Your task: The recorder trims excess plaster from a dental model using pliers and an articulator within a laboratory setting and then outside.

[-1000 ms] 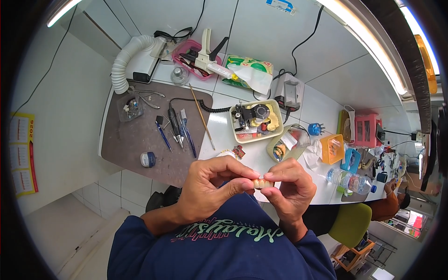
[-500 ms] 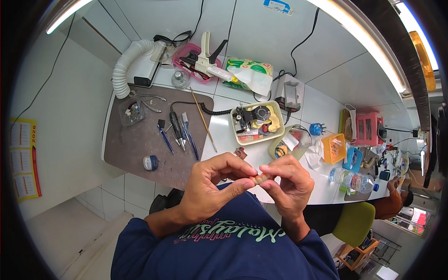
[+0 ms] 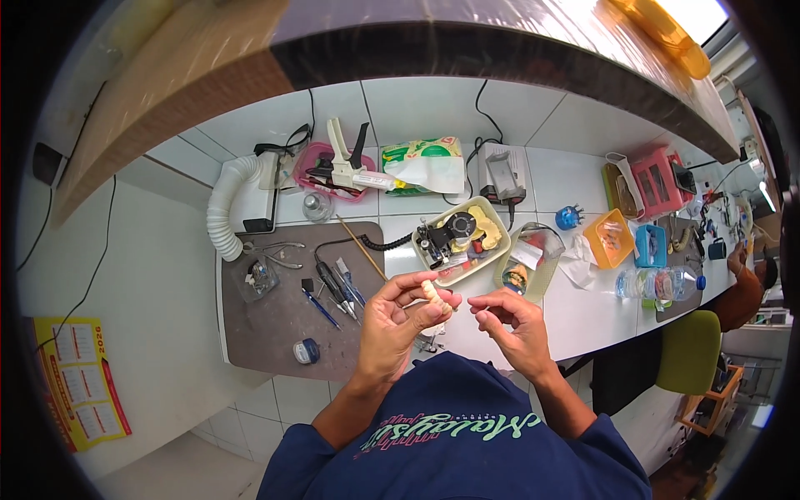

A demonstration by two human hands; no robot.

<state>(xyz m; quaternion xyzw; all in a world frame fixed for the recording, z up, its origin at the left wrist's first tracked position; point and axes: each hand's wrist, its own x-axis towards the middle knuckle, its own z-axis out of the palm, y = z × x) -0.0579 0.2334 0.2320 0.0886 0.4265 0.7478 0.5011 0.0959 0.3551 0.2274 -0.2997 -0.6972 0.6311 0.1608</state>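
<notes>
The left hand (image 3: 390,323) holds a small curved row of false teeth (image 3: 430,292) pinched between thumb and fingers, raised in front of the chest above the near edge of the white counter (image 3: 575,323). The right hand (image 3: 518,335) is just beside it, its thumb and fingertips drawn close together; whether they grip anything small cannot be told. Just beyond the hands stands a cream tray (image 3: 481,267) holding a black metal device (image 3: 439,237) and a pale yellow plaster cast (image 3: 485,227). To its right is a greenish basket (image 3: 542,277) with papers in it, then a blue round object (image 3: 569,217), an orange basket (image 3: 615,239) and a clear water bottle (image 3: 658,284) lying on its side. On the left, a dark mat (image 3: 260,333) carries a small jar (image 3: 307,351), a pen-like drill (image 3: 327,279), pliers (image 3: 281,255) and a clear box (image 3: 267,288) of little parts. Behind the mat, a white-and-black dispensing gun (image 3: 342,160) rests in a pink basket (image 3: 309,158), beside a green pack of tissues (image 3: 423,167). At far right, past a green chair (image 3: 691,354), another person's orange sleeve (image 3: 737,302) shows.
</notes>
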